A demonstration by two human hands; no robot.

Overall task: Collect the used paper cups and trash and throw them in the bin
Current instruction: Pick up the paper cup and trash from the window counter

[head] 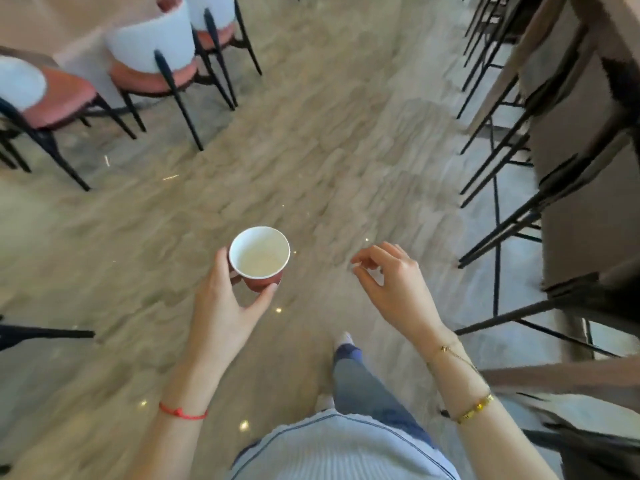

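A glossy marbled floor fills most of the head view, blurred and dotted with small light reflections. Along the right edge a brown counter is seen, with black-legged stools ranged beside it. At the upper left, three chairs with white backs, pink seats and black legs are grouped beside the edge of a table that is only partly in view; a further dark chair leg juts in at the left edge.

At the bottom centre a light ribbed top and a blue-jeaned leg stepping forward are noted.

The left hand is held out over the floor, a red string bracelet on its wrist. The right hand is raised nearby, well clear of the cup, carrying nothing; its fingers are loosely curled, thumb and forefinger near each other but pinching nothing. A thin gold chain and a heavier gold bracelet are worn on that forearm.

The paper cup, red outside and white inside, is gripped upright by the left hand, thumb against the lower wall and fingers wrapped behind. It is held in the air above the floor, left of the right hand. What lies inside cannot be told beyond a pale bottom.
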